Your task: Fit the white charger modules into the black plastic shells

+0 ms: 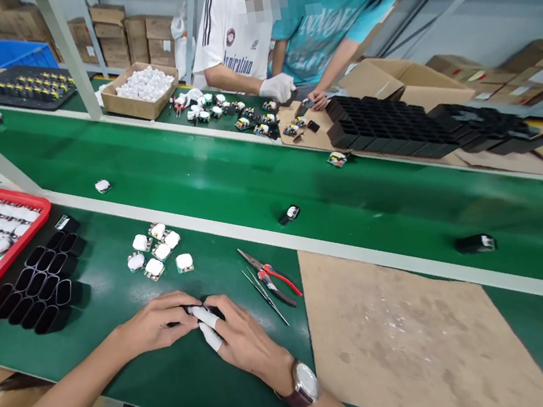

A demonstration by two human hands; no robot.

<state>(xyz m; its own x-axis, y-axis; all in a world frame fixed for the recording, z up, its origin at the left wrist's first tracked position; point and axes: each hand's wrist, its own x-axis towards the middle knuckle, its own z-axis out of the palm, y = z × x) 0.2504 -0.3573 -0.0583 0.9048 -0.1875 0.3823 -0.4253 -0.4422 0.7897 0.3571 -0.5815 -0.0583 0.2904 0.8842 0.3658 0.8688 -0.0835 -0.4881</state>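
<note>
My left hand (167,320) and my right hand (233,330) meet over the green bench, both closed around a small black plastic housing (190,307) that the fingers mostly cover. White finger cots (205,317) sit on fingers of my right hand. Just beyond the hands lie several small circuit boards with white tops (162,251). To their right rest red-handled pliers (271,276) and metal tweezers (264,297). Open black housings (40,283) stand in rows to the left, one with a white-topped part (66,223) beside them.
A red tray (42,207) of white-topped boards stands at far left. The green conveyor (197,180) carries scattered units. Brown cardboard (410,325) covers the bench at right. Across the belt, two people work near a gloved hand (277,87), a box of white parts (135,111) and black housings (386,123).
</note>
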